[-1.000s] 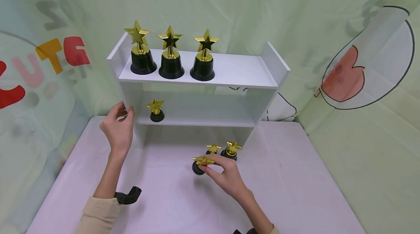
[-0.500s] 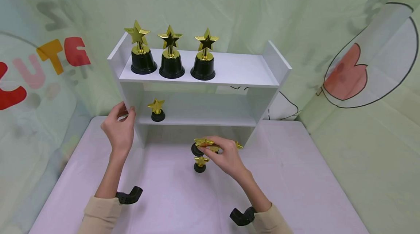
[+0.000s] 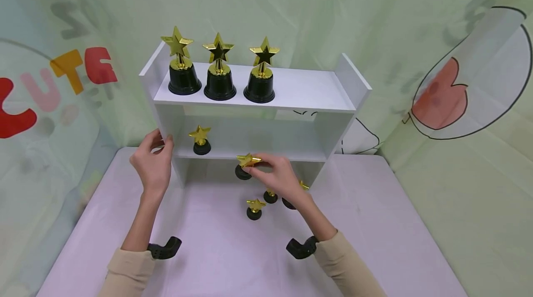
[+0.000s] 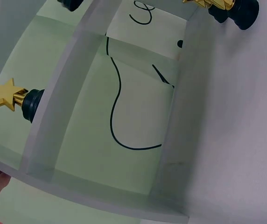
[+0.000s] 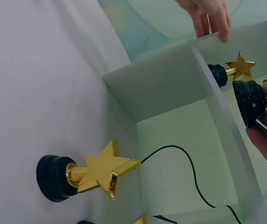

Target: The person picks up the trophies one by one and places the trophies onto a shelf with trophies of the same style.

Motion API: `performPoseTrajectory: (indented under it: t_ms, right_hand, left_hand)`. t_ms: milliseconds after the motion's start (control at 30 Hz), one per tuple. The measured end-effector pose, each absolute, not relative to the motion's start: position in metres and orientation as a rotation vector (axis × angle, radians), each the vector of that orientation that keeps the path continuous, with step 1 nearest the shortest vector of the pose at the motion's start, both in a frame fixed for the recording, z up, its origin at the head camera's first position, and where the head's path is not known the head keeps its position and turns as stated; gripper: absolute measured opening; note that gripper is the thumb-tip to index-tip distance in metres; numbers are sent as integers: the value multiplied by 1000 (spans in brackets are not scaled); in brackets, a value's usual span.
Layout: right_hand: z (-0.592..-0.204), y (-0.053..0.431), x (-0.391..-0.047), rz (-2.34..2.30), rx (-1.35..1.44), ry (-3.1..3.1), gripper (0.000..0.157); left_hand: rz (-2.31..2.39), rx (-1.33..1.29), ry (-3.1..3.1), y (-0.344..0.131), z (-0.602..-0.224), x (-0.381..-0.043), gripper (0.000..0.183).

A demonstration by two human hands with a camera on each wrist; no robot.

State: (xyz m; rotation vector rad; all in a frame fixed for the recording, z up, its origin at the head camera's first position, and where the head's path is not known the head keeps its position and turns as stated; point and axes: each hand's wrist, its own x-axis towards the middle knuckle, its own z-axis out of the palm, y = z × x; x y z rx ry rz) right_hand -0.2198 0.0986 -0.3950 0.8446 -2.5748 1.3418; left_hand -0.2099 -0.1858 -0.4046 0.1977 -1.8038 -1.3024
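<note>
My left hand [image 3: 151, 170] grips the left side panel of a white two-tier shelf [image 3: 308, 89], thumb and fingers at its front edge. With my right hand [image 3: 276, 176] I pinch a small gold star trophy [image 5: 250, 103] by its star. Its black base hangs tilted at about the height of the middle board's front edge. On that board, toward the left end, a matching small trophy [image 3: 201, 143] stands upright. Three larger star trophies [image 3: 219, 83] line the top board from the left end to the middle.
On the tabletop [image 3: 216, 260] in front of the shelf stands a small trophy [image 3: 254, 210]. Two more, a trophy [image 3: 270, 196] and another trophy [image 3: 289, 203], sit behind my right forearm, partly covered. Printed fabric walls [image 3: 449, 186] enclose the table.
My right hand has lifted the pinched trophy from near the table up and toward the middle board, uncovering a small trophy on the table. My left hand stays at the side panel.
</note>
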Motion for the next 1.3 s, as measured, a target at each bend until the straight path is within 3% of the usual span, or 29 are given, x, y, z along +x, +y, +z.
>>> performPoseTrajectory:
  t_ms: [533, 1300]
  right_hand:
    - [-372, 71, -252, 1359, 850, -2677, 22]
    - [-376, 43, -289, 1305, 913, -2693, 18]
  left_hand:
    - [-1294, 193, -1805, -187, -406, -212, 24]
    - [-1303, 170, -1793, -189, -408, -213, 23]
